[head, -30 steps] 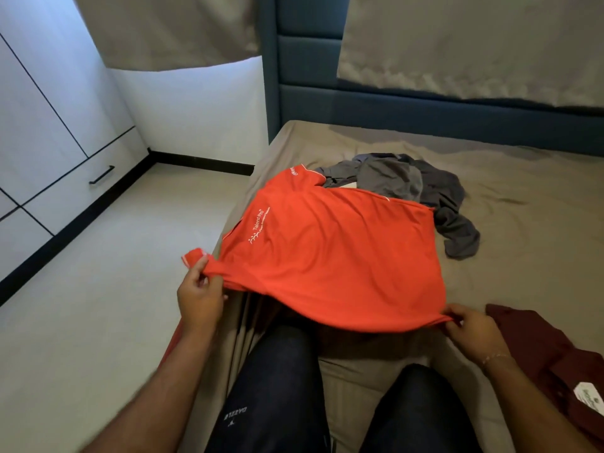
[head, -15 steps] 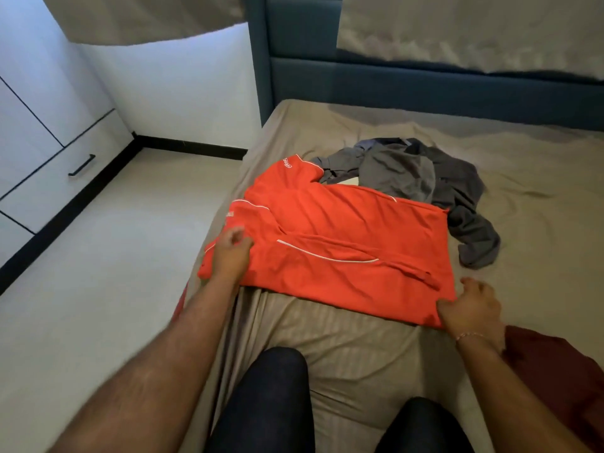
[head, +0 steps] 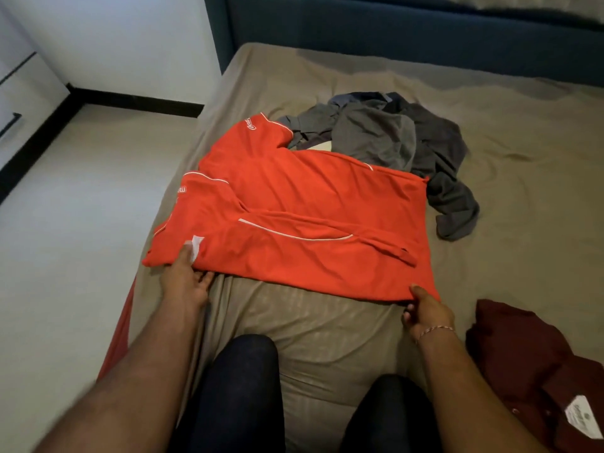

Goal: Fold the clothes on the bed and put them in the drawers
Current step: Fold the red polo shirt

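A bright orange-red sports shirt with thin white piping (head: 304,220) lay flat on the bed with the brown-grey sheet (head: 523,132). It was folded over once, and one sleeve lay across its front. The shirt sat near the left edge of the bed, with its collar end to the left.

The left hand (head: 186,276) held the near left corner of the shirt. Its thumb pressed on top, right beside a small white tag, and its fingers were tucked under the cloth. The right hand (head: 425,310) pinched the near right corner of the shirt between its thumb and curled fingers. A thin bracelet (head: 436,330) showed on that wrist.

Just behind the shirt lay a crumpled heap of grey clothes (head: 408,138), touching its far edge. A dark red shirt with a white label (head: 536,364) lay on the bed to the right, near the right hand. Two knees in dark blue trousers (head: 242,387) showed at the bottom.
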### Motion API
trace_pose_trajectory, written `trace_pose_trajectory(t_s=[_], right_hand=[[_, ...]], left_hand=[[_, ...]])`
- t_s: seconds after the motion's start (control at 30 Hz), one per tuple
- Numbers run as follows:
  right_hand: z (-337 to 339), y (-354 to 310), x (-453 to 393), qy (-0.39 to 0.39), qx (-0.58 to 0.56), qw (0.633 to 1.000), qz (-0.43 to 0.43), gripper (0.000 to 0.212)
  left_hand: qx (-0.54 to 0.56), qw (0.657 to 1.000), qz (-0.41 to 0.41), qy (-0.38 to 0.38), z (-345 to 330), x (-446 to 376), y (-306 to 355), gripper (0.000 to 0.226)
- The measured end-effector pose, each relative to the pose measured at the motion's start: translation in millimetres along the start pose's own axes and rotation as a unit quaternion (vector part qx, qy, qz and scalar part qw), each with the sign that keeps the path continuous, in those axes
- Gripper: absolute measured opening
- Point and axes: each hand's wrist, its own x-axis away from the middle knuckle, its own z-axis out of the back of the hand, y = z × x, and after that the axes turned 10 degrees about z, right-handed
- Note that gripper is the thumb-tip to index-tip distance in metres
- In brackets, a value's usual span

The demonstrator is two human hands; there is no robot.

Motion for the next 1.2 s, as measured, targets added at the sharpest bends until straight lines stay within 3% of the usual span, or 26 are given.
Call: trace_pose_trajectory(t_s=[0.2, 0.33, 0.53, 0.63, 0.77, 0.87, 0.97, 1.03, 1.1, 1.2], right_hand=[[10, -6, 7, 0.001, -0.05, 0.998, -0.031, 0.015], [27, -5, 19, 0.03, -0.066, 0.997, 0.025, 0.022], [69, 4, 41, 0.047, -0.043, 0.995, 0.074, 0.02], [84, 18, 46, 0.05, -0.014, 0.996, 0.076, 0.005], [98, 39, 51, 0.055, 0.088, 0.988, 0.114, 0.021], [98, 39, 59, 0.08, 0.22, 0.96, 0.153, 0.044], [82, 21, 73, 0.095, 0.319, 0.91, 0.246, 0.059], [64, 8, 76, 0.063, 0.358, 0.869, 0.337, 0.058], [42, -3, 71, 0.007, 0.392, 0.82, 0.418, 0.056], [1, -23, 57, -0.082, 0.419, 0.774, 0.468, 0.052]], left_hand=[[-0.001, 0.991, -0.087, 0.098, 26, -5, 25, 0.035], [0.008, 0.985, -0.143, 0.098, 52, 12, 23, 0.015], [-0.009, 0.98, -0.173, 0.096, 105, 37, 9, 0.021], [-0.029, 0.981, -0.161, 0.104, 131, 39, -4, 0.025], [-0.031, 0.992, -0.1, 0.073, 151, 36, -17, 0.028], [-0.058, 0.986, -0.126, 0.089, 151, 44, -15, 0.04], [-0.186, 0.926, -0.224, 0.24, 142, 53, -8, 0.059], [-0.273, 0.872, -0.31, 0.263, 124, 61, -4, 0.063], [-0.357, 0.81, -0.415, 0.21, 93, 66, -2, 0.063], [-0.464, 0.698, -0.542, 0.06, 26, 65, -3, 0.055]])
